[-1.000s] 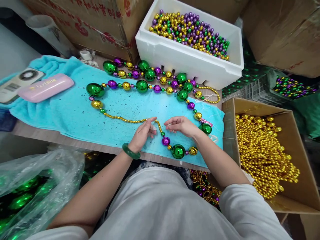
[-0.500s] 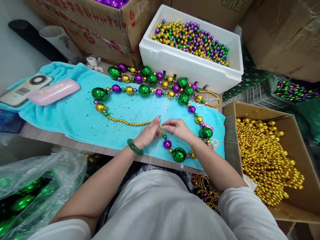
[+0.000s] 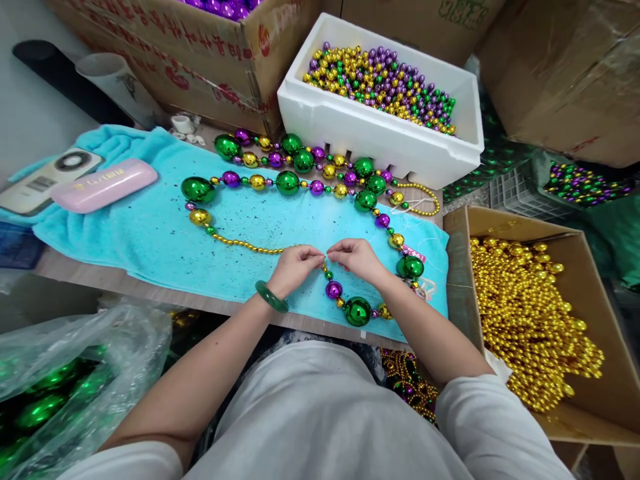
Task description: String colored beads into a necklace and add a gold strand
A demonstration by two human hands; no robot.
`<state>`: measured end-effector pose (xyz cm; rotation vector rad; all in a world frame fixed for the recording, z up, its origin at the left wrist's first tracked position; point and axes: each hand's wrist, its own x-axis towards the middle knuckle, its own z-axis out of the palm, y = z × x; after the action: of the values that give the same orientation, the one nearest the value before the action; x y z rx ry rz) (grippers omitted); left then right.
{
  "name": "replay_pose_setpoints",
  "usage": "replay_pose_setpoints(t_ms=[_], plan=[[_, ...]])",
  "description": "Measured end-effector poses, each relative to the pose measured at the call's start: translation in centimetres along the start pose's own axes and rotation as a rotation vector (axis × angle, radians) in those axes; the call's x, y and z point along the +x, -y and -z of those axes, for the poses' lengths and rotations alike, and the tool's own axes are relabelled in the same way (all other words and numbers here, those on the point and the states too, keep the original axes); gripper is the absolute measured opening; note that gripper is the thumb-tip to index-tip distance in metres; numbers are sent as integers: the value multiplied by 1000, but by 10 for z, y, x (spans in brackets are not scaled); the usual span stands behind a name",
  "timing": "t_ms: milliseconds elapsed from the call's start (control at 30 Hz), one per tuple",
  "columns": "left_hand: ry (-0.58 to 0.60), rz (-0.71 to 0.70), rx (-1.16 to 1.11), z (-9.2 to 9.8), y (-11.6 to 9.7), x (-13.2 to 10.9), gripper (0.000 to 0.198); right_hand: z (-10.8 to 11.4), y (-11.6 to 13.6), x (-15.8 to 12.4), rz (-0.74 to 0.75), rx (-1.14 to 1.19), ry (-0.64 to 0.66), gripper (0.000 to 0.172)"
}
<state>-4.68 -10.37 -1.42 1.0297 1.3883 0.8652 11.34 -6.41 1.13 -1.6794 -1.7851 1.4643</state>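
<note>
A bead necklace (image 3: 287,182) in green, purple and gold lies as a loop on the turquoise towel (image 3: 250,223). Small gold beads (image 3: 247,246) run along its near side into my left hand (image 3: 299,267), whose thumb and fingers are pinched together on the strand. Just to the right, my right hand (image 3: 356,259) is closed in a pinch, its fingertips almost touching the left ones. What it pinches is too small to make out. Below the fingertips, the necklace carries on through a purple bead (image 3: 334,289) and a large green bead (image 3: 358,311).
Behind the loop lies another bead strand (image 3: 303,160), against a white foam box (image 3: 385,120) of small beads. A pink case (image 3: 106,185) rests at left. On the right stands a carton (image 3: 460,287) of gold beads; a plastic bag (image 3: 125,347) with green beads is lower left.
My left fingers have come round from a raised thumb into a pinch facing the right fingertips. My right hand has barely moved. The necklace lies as before.
</note>
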Motion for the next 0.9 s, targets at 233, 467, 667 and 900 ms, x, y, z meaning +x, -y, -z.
replay_pose_setpoints(t_ms=[233, 467, 667, 900], plan=[[-154, 21, -109, -3, 0, -1, 19, 35, 22, -20, 223, -809, 71, 28], [-118, 86, -287, -14, -7, -5, 25, 37, 36, -18, 279, -865, 146, 25], [-103, 50, -84, -17, -8, -1, 23, 23, 35, -10, 428, -768, 156, 30], [-54, -31, 36, -15, -6, -2, 18, 19, 45, 3, 419, -725, 177, 39]])
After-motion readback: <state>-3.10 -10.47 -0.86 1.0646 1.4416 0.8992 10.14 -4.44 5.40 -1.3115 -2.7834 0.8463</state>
